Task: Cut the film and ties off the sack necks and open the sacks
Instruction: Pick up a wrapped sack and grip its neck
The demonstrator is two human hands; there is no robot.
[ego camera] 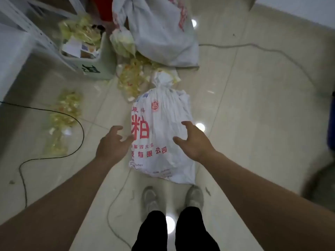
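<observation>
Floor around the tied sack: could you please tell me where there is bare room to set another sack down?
Bare tiles lie right of the tied sack, up to the grey cable. Left and past its neck is crowded: yellow film scraps, waste bin, second sack, black cable.

Fingertips of the left hand (pixel 110 144) overlap the red print (pixel 140 127) of the near sack (pixel 163 109), and the right hand (pixel 194 142) covers part of its cloth; whether either touches it cannot be told. The fine print (pixel 161 172) near its bottom is too small to read. What binds its bunched neck (pixel 163 84) is unclear. The far sack (pixel 163 33) and a red thing (pixel 101 8) are cut off by the top edge. The bin's (pixel 97 69) contents and the yellowish heaps (pixel 63 120) are blurred. A dark blue object (pixel 331 124) is cut by the right edge; the dark shape (pixel 319 183) below is smeared. Both forearms (pixel 63 205) and legs (pixel 192 230) run out of frame.
</observation>
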